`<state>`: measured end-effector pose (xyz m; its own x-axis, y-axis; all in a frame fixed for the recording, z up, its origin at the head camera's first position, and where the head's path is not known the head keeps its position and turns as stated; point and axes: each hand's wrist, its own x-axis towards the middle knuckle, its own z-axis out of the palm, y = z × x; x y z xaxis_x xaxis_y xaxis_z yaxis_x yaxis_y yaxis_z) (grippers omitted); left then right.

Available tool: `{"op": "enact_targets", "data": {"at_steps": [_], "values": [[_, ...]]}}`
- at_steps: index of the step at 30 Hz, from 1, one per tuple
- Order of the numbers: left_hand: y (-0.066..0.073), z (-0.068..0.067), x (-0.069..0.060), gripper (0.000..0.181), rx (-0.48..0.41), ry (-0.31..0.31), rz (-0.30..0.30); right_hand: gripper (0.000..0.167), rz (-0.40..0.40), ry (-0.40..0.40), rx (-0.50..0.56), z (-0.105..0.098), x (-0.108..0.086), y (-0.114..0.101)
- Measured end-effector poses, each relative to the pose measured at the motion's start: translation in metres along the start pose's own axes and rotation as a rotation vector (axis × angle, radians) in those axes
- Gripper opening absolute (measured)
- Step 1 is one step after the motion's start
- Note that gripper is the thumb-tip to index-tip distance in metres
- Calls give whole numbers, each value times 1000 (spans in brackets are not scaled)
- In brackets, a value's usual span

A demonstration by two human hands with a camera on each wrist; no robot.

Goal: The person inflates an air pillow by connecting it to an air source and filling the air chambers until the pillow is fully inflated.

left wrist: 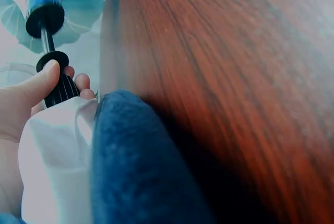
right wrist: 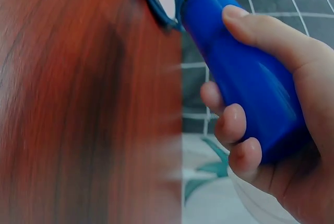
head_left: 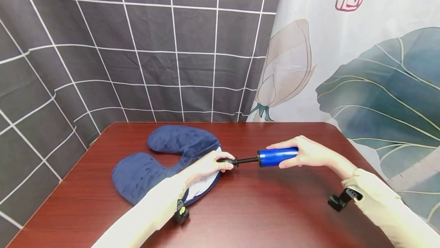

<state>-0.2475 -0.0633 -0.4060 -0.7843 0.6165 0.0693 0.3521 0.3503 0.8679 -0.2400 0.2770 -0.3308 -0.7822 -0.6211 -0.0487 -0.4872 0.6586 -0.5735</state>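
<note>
A blue hand pump (head_left: 273,157) with a black rod lies roughly level above the table. My right hand (head_left: 307,152) grips its blue barrel (right wrist: 245,78), with the fingers curled round it in the right wrist view. With thumb and fingers, my left hand (head_left: 209,163) holds the ribbed black end (left wrist: 61,89) of the pump, past a round black flange. Beneath and beside that hand is a navy U-shaped neck pillow (head_left: 183,138), its cover parted along the edge. White inner material (left wrist: 57,151) shows there, right against the black end. Whether the two are joined is hidden.
The reddish-brown wooden table (head_left: 261,217) carries the pillow on its left half. Behind it hangs a dark grid-patterned curtain (head_left: 148,42), and to the right a white cloth with painted leaves (head_left: 388,87). A black wrist camera (head_left: 343,198) sits on the right sleeve.
</note>
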Motion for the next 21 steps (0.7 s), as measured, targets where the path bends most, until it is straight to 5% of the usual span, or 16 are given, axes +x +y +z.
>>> {"op": "enact_targets", "data": {"at_steps": [11, 21], "values": [[6, 1, 2, 27, 17, 7, -11, 57, -129, 63, -161, 32, 38, -22], [9, -1, 2, 25, 55, 22, -7, 59, -140, 46, -208, 12, 25, -18]]}}
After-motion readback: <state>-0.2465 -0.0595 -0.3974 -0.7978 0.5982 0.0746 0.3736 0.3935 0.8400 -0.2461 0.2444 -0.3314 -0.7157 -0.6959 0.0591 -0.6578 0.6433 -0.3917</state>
